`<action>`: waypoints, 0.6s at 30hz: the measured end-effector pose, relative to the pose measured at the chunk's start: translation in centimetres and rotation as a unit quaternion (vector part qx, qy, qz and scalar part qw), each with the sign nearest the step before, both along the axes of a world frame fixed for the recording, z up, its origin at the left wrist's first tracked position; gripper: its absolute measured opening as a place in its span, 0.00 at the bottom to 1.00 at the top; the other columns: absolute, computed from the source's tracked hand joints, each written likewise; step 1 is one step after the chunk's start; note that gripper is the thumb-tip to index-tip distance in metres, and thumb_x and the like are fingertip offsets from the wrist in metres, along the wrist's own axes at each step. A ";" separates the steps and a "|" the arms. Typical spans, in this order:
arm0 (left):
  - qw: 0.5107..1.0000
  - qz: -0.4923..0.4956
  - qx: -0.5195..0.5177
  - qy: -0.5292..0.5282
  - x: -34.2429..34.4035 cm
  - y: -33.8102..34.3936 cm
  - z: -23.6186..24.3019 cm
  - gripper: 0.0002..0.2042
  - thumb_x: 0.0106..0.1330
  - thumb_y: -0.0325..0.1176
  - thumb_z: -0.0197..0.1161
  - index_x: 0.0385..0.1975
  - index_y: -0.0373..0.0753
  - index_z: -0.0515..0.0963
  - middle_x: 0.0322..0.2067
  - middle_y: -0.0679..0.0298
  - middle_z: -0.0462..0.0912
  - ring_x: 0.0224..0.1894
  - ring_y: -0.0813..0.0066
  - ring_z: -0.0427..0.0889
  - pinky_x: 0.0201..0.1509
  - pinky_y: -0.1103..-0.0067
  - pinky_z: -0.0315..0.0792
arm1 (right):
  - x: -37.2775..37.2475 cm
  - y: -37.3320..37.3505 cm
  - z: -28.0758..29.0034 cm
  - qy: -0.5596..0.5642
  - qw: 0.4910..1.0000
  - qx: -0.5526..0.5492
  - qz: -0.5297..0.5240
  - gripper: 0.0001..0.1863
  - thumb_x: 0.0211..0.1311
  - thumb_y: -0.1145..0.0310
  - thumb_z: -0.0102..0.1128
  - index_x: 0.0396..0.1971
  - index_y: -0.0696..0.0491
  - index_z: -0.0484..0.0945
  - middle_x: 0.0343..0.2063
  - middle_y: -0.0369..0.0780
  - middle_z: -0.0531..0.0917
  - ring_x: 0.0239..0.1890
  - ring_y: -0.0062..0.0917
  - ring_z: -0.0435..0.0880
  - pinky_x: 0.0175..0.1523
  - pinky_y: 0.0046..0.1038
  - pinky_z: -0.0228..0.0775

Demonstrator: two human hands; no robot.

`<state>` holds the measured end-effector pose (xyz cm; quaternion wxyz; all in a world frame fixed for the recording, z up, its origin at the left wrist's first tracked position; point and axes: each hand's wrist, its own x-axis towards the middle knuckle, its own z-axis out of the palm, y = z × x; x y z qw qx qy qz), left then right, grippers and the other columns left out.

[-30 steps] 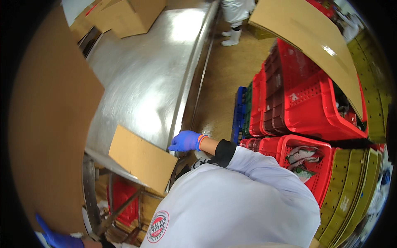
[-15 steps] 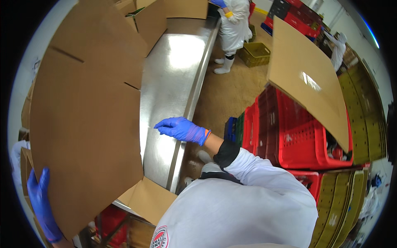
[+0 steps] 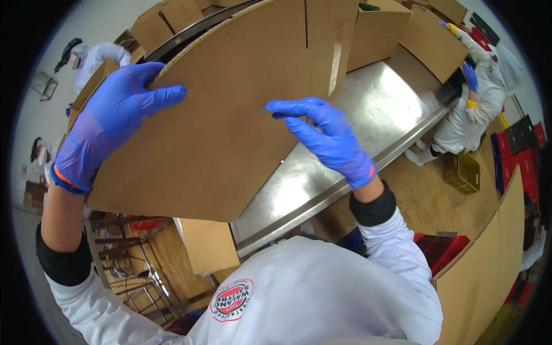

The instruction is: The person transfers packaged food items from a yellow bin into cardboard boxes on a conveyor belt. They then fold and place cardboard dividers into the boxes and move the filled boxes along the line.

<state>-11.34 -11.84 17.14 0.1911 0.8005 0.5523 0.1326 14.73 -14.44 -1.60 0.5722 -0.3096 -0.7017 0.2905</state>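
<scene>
A large brown flattened cardboard box (image 3: 224, 115) stands tilted in front of me, with a slot cut near its far end. My left hand (image 3: 118, 103), in a blue glove, grips its upper left edge; the thumb lies on the near face and the other fingertips are hidden behind the board. At the board's right side hovers my blue-gloved right hand (image 3: 330, 141), its fingers pointing left and the thumb apart, holding nothing. Whether those fingertips touch the cardboard I cannot tell.
A steel table (image 3: 374, 109) runs beneath the board toward the far right, bearing open cardboard boxes (image 3: 376, 37). A co-worker in white (image 3: 480, 98) stands at its far end near a yellow-green crate (image 3: 462, 172). Another cardboard sheet (image 3: 483, 264) leans at my right.
My view has swung left. The left hand has moved up to the board's upper edge, the board has turned, and my right hand has come up closer to it.
</scene>
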 end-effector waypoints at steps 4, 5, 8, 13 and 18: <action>0.998 0.003 -0.069 -0.003 0.7 -1.6 -0.5 0.21 0.63 0.40 0.65 0.47 0.28 0.75 0.30 0.66 0.80 0.32 0.83 0.76 0.37 0.83 0.71 | 6.0 -4.0 4.3 0.019 0.998 0.048 0.036 0.14 0.60 0.73 0.58 0.45 0.59 0.80 0.43 0.41 0.84 0.46 0.30 0.81 0.54 0.31 0.70; 0.996 0.005 -0.087 0.020 0.4 -1.9 -0.5 0.20 0.64 0.40 0.64 0.45 0.28 0.76 0.30 0.66 0.81 0.33 0.84 0.76 0.39 0.84 0.70 | 8.3 -5.3 4.9 0.015 0.996 0.074 0.037 0.14 0.59 0.74 0.57 0.45 0.61 0.80 0.44 0.43 0.84 0.47 0.31 0.81 0.55 0.32 0.70; 0.997 0.024 -0.063 -0.029 -1.0 -4.5 -0.1 0.18 0.64 0.38 0.64 0.45 0.28 0.76 0.37 0.65 0.81 0.41 0.82 0.75 0.48 0.84 0.69 | 17.9 -11.0 4.6 0.009 0.981 0.133 -0.142 0.24 0.62 0.58 0.50 0.42 0.67 0.78 0.41 0.54 0.82 0.49 0.42 0.80 0.61 0.40 0.65; 0.984 -0.015 -0.034 -0.176 -0.4 -5.8 -0.8 0.20 0.62 0.30 0.59 0.53 0.27 0.73 0.48 0.56 0.79 0.51 0.70 0.75 0.60 0.76 0.65 | 23.9 -22.8 7.2 0.121 0.820 0.208 -0.519 0.31 0.71 0.54 0.36 0.56 0.69 0.68 0.54 0.58 0.74 0.54 0.42 0.77 0.66 0.40 0.59; 0.925 -0.152 0.132 -0.321 0.6 -4.9 -4.9 0.21 0.62 0.37 0.54 0.51 0.29 0.75 0.52 0.50 0.76 0.57 0.58 0.73 0.66 0.64 0.60 | 21.0 -27.2 8.3 0.196 0.830 0.285 -0.438 0.29 0.72 0.56 0.36 0.57 0.68 0.67 0.51 0.55 0.77 0.54 0.37 0.78 0.65 0.38 0.61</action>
